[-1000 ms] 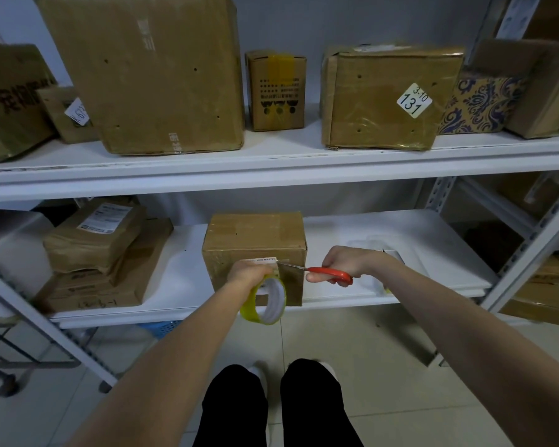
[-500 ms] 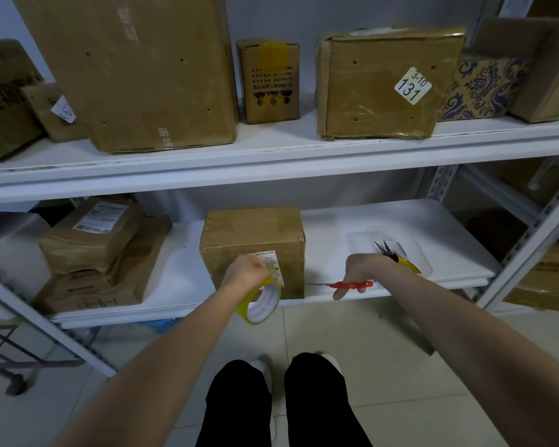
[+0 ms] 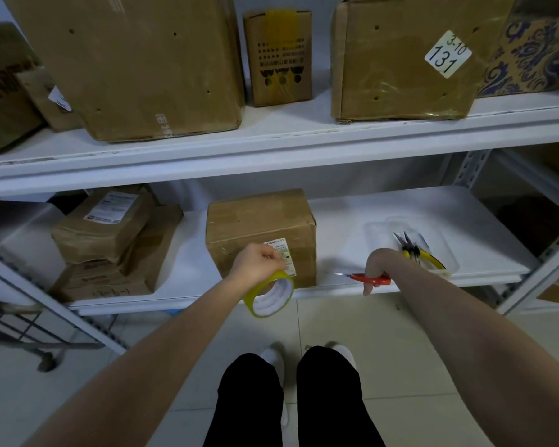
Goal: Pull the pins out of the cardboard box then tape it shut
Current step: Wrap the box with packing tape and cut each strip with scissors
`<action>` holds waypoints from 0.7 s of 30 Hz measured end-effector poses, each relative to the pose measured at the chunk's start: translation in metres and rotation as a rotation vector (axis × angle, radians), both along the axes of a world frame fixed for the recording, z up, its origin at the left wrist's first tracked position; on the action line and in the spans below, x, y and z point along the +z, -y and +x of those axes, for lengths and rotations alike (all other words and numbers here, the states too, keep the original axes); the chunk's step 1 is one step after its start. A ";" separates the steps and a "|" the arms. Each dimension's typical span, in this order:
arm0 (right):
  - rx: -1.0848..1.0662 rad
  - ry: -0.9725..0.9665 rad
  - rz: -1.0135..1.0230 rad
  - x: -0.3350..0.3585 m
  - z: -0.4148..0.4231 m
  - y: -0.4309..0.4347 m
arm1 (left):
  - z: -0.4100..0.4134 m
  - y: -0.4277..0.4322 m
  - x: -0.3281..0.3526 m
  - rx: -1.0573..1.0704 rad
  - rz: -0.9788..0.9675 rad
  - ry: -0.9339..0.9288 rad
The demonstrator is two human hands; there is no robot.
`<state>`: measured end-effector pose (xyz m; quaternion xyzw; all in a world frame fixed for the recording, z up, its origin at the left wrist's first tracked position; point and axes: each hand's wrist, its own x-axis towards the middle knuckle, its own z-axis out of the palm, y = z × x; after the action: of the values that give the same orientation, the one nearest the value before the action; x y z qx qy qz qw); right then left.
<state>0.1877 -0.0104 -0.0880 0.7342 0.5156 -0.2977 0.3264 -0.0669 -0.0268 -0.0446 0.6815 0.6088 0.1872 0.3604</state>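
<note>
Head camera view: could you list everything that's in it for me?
cardboard box: one, brown, lower shelf centre
tape roll: one, yellow, held at box front
scissors: one pair, red handles, held at shelf edge
tray: one, clear, lower shelf right
pliers: one, yellow handles, in tray
parcels: two, brown, stacked lower left
upper boxes: several, mostly brown, top shelf
left hand: one, grips tape roll
right hand: one, grips scissors
legs: two, black trousers, below

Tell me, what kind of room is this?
Probably a parcel storeroom: white metal shelves hold brown cardboard boxes, one bearing a white number label, and the left hand holds a yellow roll of tape.
</note>
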 end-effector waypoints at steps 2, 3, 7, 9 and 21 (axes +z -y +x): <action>-0.026 0.017 -0.012 -0.005 0.004 0.001 | 0.003 0.000 0.002 -0.006 0.003 0.003; -0.023 0.015 0.052 -0.007 0.005 0.001 | 0.004 -0.001 0.003 -0.004 0.006 0.008; -0.176 -0.155 0.485 -0.015 -0.003 0.001 | 0.013 -0.003 0.002 -0.014 0.007 0.003; -0.334 -0.239 0.619 -0.023 -0.013 -0.007 | 0.017 -0.002 0.003 -0.042 0.002 -0.010; -0.208 -0.830 1.631 -0.001 -0.073 -0.008 | 0.006 -0.010 0.006 0.012 0.020 -0.009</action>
<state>0.1146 -0.0019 -0.0887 0.6138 0.5731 -0.1093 -0.5319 -0.0612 -0.0167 -0.0382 0.6822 0.6127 0.1924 0.3496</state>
